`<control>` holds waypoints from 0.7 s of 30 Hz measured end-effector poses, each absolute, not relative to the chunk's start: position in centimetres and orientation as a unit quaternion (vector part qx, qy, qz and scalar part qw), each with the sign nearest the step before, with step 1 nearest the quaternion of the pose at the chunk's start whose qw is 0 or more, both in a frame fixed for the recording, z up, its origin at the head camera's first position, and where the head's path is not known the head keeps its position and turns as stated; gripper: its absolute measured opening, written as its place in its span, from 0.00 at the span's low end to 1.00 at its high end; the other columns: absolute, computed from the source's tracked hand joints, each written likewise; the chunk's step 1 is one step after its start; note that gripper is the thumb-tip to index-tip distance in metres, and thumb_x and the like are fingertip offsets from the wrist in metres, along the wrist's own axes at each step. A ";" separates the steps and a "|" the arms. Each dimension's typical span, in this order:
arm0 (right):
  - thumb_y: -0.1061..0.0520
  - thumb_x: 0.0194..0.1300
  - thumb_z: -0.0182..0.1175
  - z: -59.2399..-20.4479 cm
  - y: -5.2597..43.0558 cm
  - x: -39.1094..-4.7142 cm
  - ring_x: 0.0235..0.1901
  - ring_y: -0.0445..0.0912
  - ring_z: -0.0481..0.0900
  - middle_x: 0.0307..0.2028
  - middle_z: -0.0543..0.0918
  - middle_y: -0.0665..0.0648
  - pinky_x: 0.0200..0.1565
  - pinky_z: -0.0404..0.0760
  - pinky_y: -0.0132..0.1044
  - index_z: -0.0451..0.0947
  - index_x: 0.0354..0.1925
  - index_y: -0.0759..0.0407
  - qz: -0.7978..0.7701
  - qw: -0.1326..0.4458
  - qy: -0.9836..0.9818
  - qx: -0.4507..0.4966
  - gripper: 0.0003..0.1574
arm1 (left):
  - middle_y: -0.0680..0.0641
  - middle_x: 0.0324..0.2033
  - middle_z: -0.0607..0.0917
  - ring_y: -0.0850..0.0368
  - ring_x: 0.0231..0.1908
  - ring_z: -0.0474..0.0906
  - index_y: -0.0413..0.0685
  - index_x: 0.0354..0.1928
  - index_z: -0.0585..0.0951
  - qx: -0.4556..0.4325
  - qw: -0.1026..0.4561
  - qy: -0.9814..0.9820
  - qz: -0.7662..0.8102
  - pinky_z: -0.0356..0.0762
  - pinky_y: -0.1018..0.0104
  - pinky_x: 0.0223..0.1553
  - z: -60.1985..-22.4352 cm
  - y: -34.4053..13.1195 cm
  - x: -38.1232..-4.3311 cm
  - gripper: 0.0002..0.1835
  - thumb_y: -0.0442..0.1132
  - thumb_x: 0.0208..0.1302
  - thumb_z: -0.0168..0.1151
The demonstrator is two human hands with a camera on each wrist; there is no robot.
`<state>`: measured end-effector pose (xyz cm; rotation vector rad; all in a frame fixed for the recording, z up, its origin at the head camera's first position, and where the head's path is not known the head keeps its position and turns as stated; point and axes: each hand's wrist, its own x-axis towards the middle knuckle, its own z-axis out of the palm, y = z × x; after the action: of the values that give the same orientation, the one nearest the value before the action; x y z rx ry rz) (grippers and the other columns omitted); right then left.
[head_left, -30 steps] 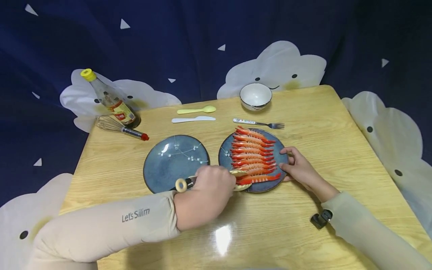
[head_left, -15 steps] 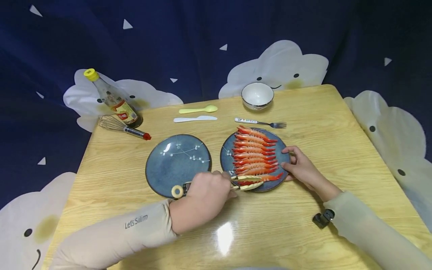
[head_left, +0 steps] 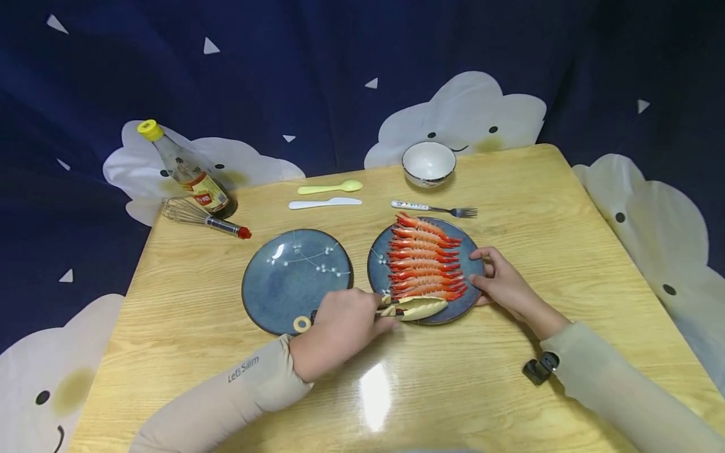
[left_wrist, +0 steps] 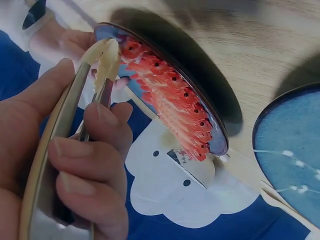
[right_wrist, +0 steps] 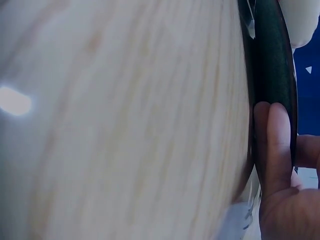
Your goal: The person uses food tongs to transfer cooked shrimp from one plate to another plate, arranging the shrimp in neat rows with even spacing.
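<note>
My left hand (head_left: 342, 327) grips a pair of tongs (head_left: 423, 308) with cream-coloured tips. Those tips lie over the near end of a row of red-orange shrimp (head_left: 425, 255) on the right blue plate (head_left: 467, 251). In the left wrist view the tong tips (left_wrist: 107, 60) are close together beside the shrimp; whether one is between them I cannot tell. My right hand (head_left: 504, 283) holds that plate's right rim, its thumb above and fingers (right_wrist: 277, 135) against the underside. A second blue plate (head_left: 283, 277) with a white blossom pattern stands to the left, bearing nothing.
Behind the plates lie a yellow spoon (head_left: 331, 187), a white knife (head_left: 325, 203) and a fork (head_left: 436, 208). A white bowl (head_left: 428, 163) stands at the back. At the back left are a sauce bottle (head_left: 195, 179) and a whisk (head_left: 206, 218).
My left hand has lowered slightly, and the tongs reach farther right over the near shrimp. Their tips have drawn closer together. My right hand still holds the rim.
</note>
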<state>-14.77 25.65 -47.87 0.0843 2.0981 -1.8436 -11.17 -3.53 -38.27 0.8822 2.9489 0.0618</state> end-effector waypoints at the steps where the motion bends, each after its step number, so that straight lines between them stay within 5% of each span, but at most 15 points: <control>1: 0.67 0.62 0.47 -47.8 25.6 -14.8 0.28 0.52 0.78 0.37 0.71 0.69 0.25 0.76 0.46 0.51 0.55 0.59 -0.649 0.172 0.740 0.030 0.25 | 0.54 0.11 0.73 0.60 0.15 0.72 0.56 0.21 0.77 0.287 0.029 0.957 0.023 0.60 0.62 0.10 -38.2 -3.7 -11.2 0.25 0.69 0.46 0.51; 9: 0.66 0.62 0.47 -47.5 25.3 -15.0 0.28 0.52 0.78 0.36 0.71 0.68 0.25 0.76 0.47 0.52 0.55 0.59 -0.643 0.176 0.745 0.027 0.25 | 0.61 0.08 0.66 0.64 0.10 0.62 0.62 0.20 0.75 0.239 -0.021 0.966 0.096 0.57 0.67 0.10 -36.5 -7.8 -11.7 0.20 0.69 0.45 0.53; 15: 0.65 0.62 0.48 -47.5 25.4 -14.9 0.27 0.52 0.77 0.35 0.71 0.68 0.25 0.76 0.47 0.53 0.55 0.57 -0.631 0.179 0.754 0.033 0.25 | 0.59 0.07 0.63 0.63 0.08 0.56 0.55 0.21 0.75 0.153 -0.129 0.974 0.110 0.53 0.66 0.08 -36.4 -14.6 -12.6 0.23 0.67 0.39 0.59; 21: 0.65 0.62 0.48 -47.7 25.7 -14.7 0.26 0.52 0.77 0.35 0.71 0.69 0.24 0.76 0.47 0.52 0.55 0.57 -0.630 0.178 0.756 0.030 0.25 | 0.53 0.07 0.63 0.56 0.08 0.58 0.50 0.19 0.70 -0.002 -0.157 0.983 0.093 0.50 0.63 0.09 -38.7 -22.6 -12.7 0.29 0.70 0.37 0.58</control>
<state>-14.72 25.65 -47.72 0.0854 2.1378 -1.7817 -12.72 -22.59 -38.68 -0.0067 3.4420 0.3254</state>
